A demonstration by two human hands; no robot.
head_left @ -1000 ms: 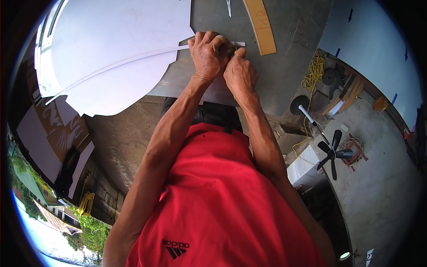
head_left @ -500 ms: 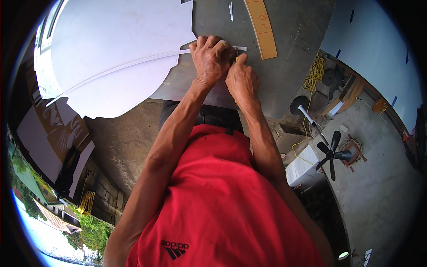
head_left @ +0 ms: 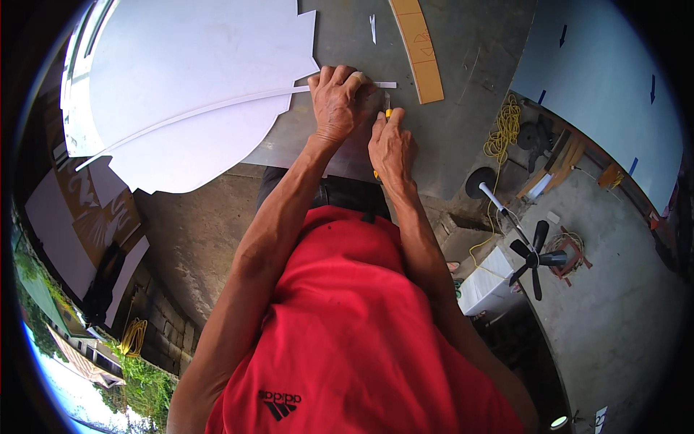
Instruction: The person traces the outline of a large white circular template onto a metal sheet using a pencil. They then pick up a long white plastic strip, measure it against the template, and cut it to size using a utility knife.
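A long, narrow white strip (head_left: pixel 195 113) runs across a large white sheet (head_left: pixel 195 54) and onto the grey metal tabletop (head_left: pixel 452 137). My left hand (head_left: pixel 335 107) is closed over the strip near its right end, pressing it down; a short end sticks out past the fingers. Just right of that, my right hand (head_left: pixel 394 148) grips a yellow utility knife (head_left: pixel 388 113). Its blade points away from me and sits slightly below the strip, apart from it. Most of the handle is hidden in the palm.
A curved tan piece with red lines (head_left: pixel 419 54) and a small white scrap (head_left: pixel 373 30) lie farther back on the table. To the right are a pale blue panel (head_left: pixel 600 94), coiled yellow rope (head_left: pixel 504 126) and a black fan (head_left: pixel 533 258).
My right hand has drawn back a little toward me with the knife, leaving its blade in sight. The left hand stays on the strip, and the whole view has shifted slightly.
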